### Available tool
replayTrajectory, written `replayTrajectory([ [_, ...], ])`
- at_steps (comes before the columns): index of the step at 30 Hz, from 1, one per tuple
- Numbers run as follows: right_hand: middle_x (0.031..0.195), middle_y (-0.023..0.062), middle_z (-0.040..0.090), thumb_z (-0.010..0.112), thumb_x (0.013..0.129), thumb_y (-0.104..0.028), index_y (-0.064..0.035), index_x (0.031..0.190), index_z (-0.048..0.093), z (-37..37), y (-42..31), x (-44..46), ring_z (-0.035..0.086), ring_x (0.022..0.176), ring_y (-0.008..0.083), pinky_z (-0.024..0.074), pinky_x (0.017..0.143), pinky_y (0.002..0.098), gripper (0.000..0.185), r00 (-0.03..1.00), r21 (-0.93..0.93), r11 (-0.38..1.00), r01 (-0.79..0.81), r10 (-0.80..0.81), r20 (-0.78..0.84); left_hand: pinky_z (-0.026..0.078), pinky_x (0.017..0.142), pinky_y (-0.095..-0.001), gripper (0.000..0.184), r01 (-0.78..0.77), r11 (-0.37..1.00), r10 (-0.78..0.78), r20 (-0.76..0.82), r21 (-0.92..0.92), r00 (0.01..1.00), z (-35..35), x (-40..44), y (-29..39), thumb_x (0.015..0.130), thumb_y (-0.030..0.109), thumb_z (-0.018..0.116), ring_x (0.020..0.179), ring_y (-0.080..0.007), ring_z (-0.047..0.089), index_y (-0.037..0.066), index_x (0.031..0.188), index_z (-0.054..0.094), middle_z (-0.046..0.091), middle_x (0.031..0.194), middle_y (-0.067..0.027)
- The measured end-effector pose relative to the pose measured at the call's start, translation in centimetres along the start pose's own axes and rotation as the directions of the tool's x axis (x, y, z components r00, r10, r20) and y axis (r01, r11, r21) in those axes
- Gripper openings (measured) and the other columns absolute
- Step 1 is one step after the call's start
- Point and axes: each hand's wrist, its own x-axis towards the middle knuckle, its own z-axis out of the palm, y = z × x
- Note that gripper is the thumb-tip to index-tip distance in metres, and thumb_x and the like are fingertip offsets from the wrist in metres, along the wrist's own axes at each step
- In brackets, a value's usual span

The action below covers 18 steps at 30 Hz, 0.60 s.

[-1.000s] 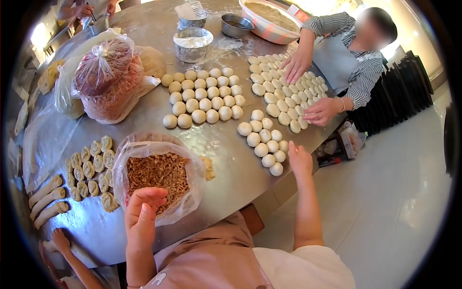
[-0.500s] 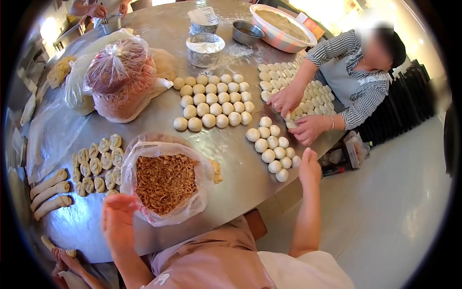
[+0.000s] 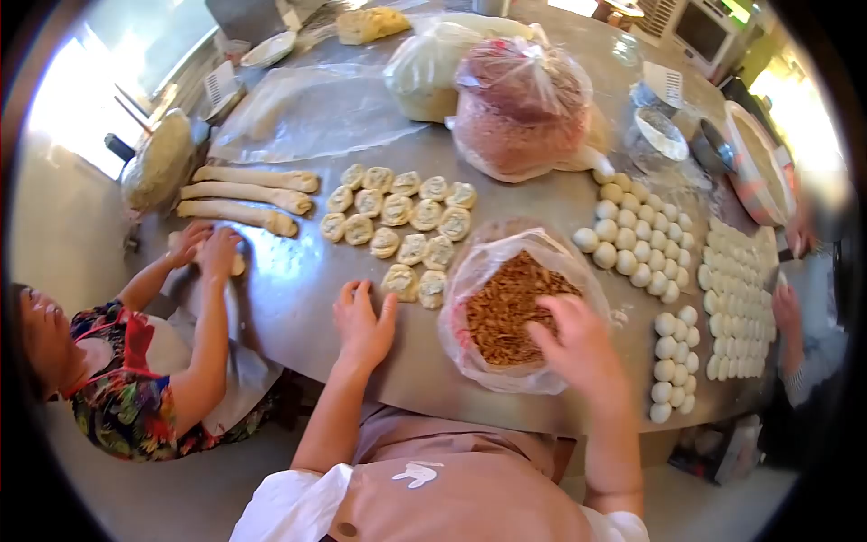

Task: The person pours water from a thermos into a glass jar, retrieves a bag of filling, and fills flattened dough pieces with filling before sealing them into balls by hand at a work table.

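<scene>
My left hand is on or just above the steel table, left of a flattened coiled dough piece. Its thumb and fingers are apart, holding nothing. Over the right side of an open plastic bag hangs my right hand, somewhat blurred. Its thumb and fingers are spread above the brown shredded filling, and nothing shows between them. More coiled dough pieces lie in rows behind my left hand.
At left, a person's hands press a dough strip, near long dough rolls. Pink-filled bags stand at the back. Round dough balls and flatter pieces cover the right side, beside another person's hand.
The view has turned left. My right hand has come from beside the dough balls to over the filling bag. My left hand has shifted from the bag's edge to beside the coiled dough.
</scene>
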Motion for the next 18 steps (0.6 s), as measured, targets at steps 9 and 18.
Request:
replayTrajectory([
  [9,0.138,0.0262,0.043,0.057,0.091,-0.034,0.0045,0.132,0.045,6.0,-0.5,2.0,0.037,0.132,0.0412,0.0305,0.110,0.0445,0.058,0.994,-0.364,0.931,0.019,0.020,0.103,0.046,0.072,-0.0372,0.033,0.159,0.920,-0.083,0.219,-0.358,0.972,0.2,2.4,3.6,0.077,0.021,0.074,0.082,-0.0287,0.057,0.001,0.090,0.051,0.061,0.094,-0.0155],
  [18,0.097,0.0231,0.060,0.071,0.080,-0.028,0.0052,0.096,0.060,1.1,-0.1,1.3,0.059,0.093,0.0376,0.0504,0.083,0.0421,0.039,0.929,-0.366,0.916,-0.166,0.270,0.254,0.048,0.071,-0.0304,0.032,0.520,-0.238,0.040,0.526,-0.821,0.849,-5.9,2.0,4.2,0.087,0.007,0.058,0.083,-0.0163,0.059,0.000,0.118,0.052,0.061,0.098,-0.0066],
])
